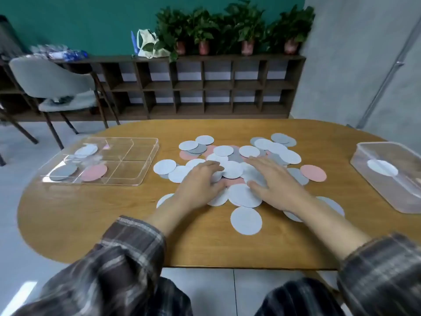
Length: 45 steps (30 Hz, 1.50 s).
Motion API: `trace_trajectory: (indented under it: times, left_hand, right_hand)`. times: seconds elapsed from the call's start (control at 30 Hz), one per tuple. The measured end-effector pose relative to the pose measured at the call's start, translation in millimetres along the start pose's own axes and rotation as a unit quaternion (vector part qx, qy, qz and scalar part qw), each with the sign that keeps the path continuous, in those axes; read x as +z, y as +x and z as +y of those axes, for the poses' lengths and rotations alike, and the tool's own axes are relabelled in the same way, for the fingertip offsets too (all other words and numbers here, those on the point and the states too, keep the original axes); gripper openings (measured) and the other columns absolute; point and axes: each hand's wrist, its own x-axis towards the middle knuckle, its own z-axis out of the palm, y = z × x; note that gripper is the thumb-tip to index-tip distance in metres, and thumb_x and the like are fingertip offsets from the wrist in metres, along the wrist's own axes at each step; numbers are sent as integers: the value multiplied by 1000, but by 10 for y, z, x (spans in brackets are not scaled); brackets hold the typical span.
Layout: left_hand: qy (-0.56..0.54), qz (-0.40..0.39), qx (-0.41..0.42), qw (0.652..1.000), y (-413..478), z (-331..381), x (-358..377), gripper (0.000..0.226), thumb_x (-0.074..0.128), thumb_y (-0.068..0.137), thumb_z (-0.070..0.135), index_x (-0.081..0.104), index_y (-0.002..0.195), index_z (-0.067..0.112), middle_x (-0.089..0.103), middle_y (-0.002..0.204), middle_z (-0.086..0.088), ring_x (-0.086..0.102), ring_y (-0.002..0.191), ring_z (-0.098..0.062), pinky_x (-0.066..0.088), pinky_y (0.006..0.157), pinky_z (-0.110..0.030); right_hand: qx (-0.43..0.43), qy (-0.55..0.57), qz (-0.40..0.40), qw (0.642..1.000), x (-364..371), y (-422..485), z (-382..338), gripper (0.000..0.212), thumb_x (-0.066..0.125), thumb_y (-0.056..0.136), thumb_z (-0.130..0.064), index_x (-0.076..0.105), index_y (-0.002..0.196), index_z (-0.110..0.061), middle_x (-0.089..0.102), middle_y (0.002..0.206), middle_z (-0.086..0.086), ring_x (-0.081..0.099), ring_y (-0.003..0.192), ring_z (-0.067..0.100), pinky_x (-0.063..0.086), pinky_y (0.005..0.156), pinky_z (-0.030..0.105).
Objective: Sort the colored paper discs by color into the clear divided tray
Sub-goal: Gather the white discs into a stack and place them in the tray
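Note:
A loose pile of paper discs (230,153) in pale blue-white, grey and pink covers the middle of the wooden table. My left hand (200,181) and my right hand (273,179) lie flat on the pile, fingers spread, holding nothing that I can see. The clear divided tray (136,160) stands at the left. It holds a pale disc (86,149) in its far left compartment, and a grey disc (63,172) and a pink disc (93,172) in near compartments. A single pale disc (246,220) lies nearest me.
A clear plastic lid or box (387,179) with a white round mark stands at the table's right edge. A grey chair (52,85) and a dark cubby shelf (205,85) with potted plants are behind the table. A pink disc (313,172) lies at the pile's right.

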Motion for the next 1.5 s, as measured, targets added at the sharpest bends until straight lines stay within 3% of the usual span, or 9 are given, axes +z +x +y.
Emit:
trace_trajectory:
  times: [0.17,0.47,0.6,0.73,0.83,0.97,1.2,1.4,1.5]
  left_hand:
    - [-39,4,7,999,246,-173,211,41,74,91,44,71,123,19,71,129,7,61,122,-19,49,101,-39]
    - [-62,44,47,996,376,-382,244,26,69,96,47,76,112,27,75,115,16,63,108,-11,50,91,-35]
    - [-70,99,74,990,380,-391,187,17,60,104,33,76,103,25,75,95,13,65,90,-13,49,79,-37]
    - [-80,130,28,988,367,-392,141,18,60,103,39,72,103,25,73,98,15,65,94,-10,53,79,-38]
    - [-39,87,-34,995,339,-429,95,38,72,88,57,70,113,29,68,111,17,60,103,-6,49,79,-30]
    - [17,38,-54,998,307,-378,68,55,79,70,73,72,109,35,62,109,19,59,98,-4,41,72,-26]
    - [35,83,-40,995,316,-362,55,31,73,76,56,79,93,30,72,92,15,64,90,-10,49,73,-32]
    - [-21,139,68,988,301,-364,62,20,66,87,33,78,79,19,73,77,12,56,77,-14,45,70,-30]
    - [-38,181,95,978,322,-377,65,22,64,97,28,77,86,15,72,80,7,55,75,-20,45,66,-34]
  right_hand:
    - [-4,27,-5,1000,231,222,167,64,64,94,-29,40,153,-30,37,161,-14,28,151,8,30,121,44]
    - [-63,46,24,997,449,605,323,58,70,88,-21,55,144,-29,51,150,-18,31,148,-1,25,116,22]
    - [-115,55,55,990,467,767,326,26,70,94,-15,73,119,-21,75,114,-8,66,111,15,52,95,29]
    - [-115,65,120,984,471,822,316,12,65,99,-12,73,106,-15,71,89,-9,62,81,8,51,69,32]
    - [-105,88,149,979,475,787,302,19,63,99,-7,72,114,-14,69,94,-13,59,83,2,47,71,20]
    - [-89,116,149,978,494,745,315,20,61,100,-10,70,117,-18,70,88,-6,62,80,12,48,68,30]
    - [-55,149,154,975,491,733,310,23,60,102,-14,71,121,-20,74,94,-4,64,87,12,50,71,30]
    - [-47,162,148,974,505,719,252,22,61,101,-10,71,118,-17,71,87,-4,61,87,5,45,67,12]
    - [-42,176,139,973,491,703,240,21,58,102,-12,71,118,-18,71,86,-1,62,83,9,48,67,22]
